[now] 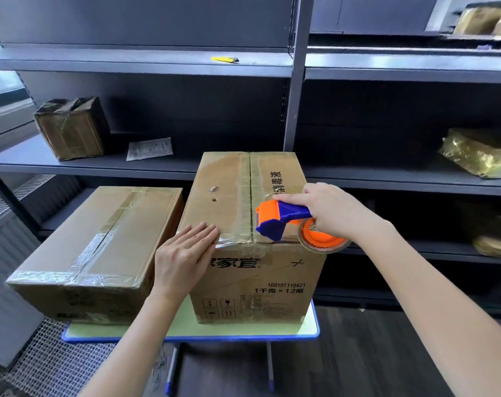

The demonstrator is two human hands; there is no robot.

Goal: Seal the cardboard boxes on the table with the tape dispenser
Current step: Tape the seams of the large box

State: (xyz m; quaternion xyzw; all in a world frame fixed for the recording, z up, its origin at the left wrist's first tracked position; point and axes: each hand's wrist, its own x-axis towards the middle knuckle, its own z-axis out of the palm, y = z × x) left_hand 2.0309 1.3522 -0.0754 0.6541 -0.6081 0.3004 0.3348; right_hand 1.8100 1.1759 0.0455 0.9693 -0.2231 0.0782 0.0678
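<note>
A tall cardboard box [229, 193] with printed text stands on the small green table [243, 329]; clear tape runs along its centre seam and across its near top edge. My right hand [329, 210] grips the handle of the orange and blue tape dispenser [278, 217], whose head lies on the box top near the front right, its tape roll hanging off the right side. My left hand [186, 253] presses flat, fingers straight, on the near left corner of the box top, over the tape. A lower, flatter box [106, 242] with taped seams sits to the left on the same table.
Grey metal shelving [295, 110] stands right behind the table. On it are a small worn box [71, 127], a paper sheet [149, 149], a yellow utility knife [225, 59] and gold-wrapped parcels [478, 151]. A white mesh panel [51, 359] lies on the floor at left.
</note>
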